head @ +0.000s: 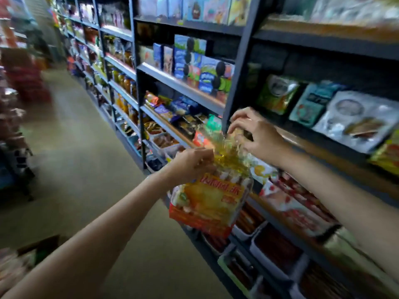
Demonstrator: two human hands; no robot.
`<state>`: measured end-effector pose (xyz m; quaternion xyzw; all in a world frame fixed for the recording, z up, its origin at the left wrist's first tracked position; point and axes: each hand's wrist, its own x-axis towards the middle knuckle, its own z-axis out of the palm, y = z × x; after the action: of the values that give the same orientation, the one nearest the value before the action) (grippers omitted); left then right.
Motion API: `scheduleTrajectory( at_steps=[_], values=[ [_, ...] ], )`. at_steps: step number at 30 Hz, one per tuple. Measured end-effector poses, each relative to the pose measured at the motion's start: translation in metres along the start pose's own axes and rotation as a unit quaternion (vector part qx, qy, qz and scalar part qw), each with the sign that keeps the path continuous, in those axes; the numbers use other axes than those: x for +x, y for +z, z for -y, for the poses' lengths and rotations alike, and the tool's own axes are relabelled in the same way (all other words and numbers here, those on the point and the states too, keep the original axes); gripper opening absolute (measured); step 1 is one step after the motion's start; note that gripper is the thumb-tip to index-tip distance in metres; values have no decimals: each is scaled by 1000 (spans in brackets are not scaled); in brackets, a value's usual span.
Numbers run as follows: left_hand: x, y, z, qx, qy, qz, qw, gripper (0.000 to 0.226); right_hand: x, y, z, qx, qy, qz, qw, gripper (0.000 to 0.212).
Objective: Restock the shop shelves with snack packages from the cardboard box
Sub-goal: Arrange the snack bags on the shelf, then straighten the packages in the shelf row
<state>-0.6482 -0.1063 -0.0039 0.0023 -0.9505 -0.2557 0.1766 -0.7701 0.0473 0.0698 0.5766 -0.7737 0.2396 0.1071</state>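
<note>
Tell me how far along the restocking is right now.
Done: the shelves already look well filled. In hand: both hands, left hand and right hand, hold a yellow snack package by its top, not yet shelved. Left: the cardboard box on the floor seems to hold more.

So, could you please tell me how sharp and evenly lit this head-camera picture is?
Head view: motion blur smears the far aisle, the right hand and the yellow snack package; wide-angle distortion bends the shelves; the shelf recesses are dim.
</note>
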Motion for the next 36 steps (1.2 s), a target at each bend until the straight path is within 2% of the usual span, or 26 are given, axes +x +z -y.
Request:
scheduleTrajectory(
  at_steps=[2,3,5,8,12,14,16,18,20,22,25,28,30,33,36],
  values=[
    [32,25,-34,-4,25,57,998,18,-50,-50,-29,3,94,-19,995,11],
    [47,35,-56,-13,42,95,995,16,-79,-76,-43,20,147,9,989,9],
    [73,55,-111,-35,92,167,981,28,-144,-121,-65,92,262,100,956,6],
    [103,88,-213,-60,155,244,956,35,-246,-175,-85,111,359,158,913,27],
    [115,131,-354,-111,240,271,926,25,-359,-254,-83,96,408,101,902,48],
    [111,145,-400,-147,244,279,917,17,-398,-286,-83,57,425,56,902,53],
    [106,176,-481,-197,262,318,889,22,-469,-340,-75,61,459,-12,886,40],
    [103,185,-510,-244,264,335,871,25,-493,-357,-71,57,470,-19,880,28],
    [96,200,-567,-260,286,359,849,18,-539,-387,-56,75,490,-60,866,15],
    [86,211,-620,-245,326,371,834,21,-580,-405,-47,107,518,-116,841,11],
    [74,223,-681,-181,376,355,837,25,-630,-422,-40,120,550,-214,798,16],
    [65,233,-721,-127,437,316,832,32,-658,-437,-34,76,563,-261,781,8],
    [61,243,-740,-111,464,262,839,36,-670,-448,-28,32,564,-293,771,11],
    [54,260,-763,-170,467,179,849,35,-688,-470,-22,-87,555,-329,759,20],
    [47,275,-776,-275,463,81,839,7,-711,-491,-16,-256,549,-331,724,13]
  ],
)
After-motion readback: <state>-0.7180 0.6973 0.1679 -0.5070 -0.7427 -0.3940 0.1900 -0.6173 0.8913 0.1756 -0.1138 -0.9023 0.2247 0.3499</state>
